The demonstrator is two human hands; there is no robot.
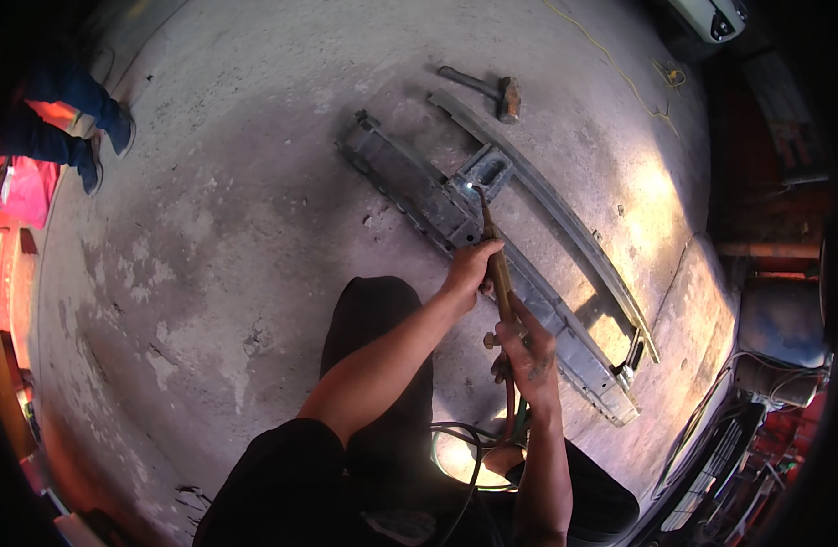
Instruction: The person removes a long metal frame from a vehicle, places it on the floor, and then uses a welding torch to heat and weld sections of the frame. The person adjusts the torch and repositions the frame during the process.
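A brass gas torch (499,269) is held in both of my hands, its thin bent tip pointing away from me. My left hand (472,266) is closed round the front of its body. Farther back, my right hand (530,354) is closed on the handle near the brass valve knobs (490,341). A small bright glow (471,186) shows at the tip, against the bracket (488,170) of a grey metal car frame part (537,296). This part lies on the floor, with a long curved bar along its far side. Red and green hoses (510,401) run back from the torch.
A sledgehammer (508,98) lies beyond the frame part. A yellow cord (610,56) crosses the concrete floor (182,237). At the far left, another person's shoes (118,128) show. Cables, a dark grille (711,465) and a blue-grey tank (784,319) crowd the right edge.
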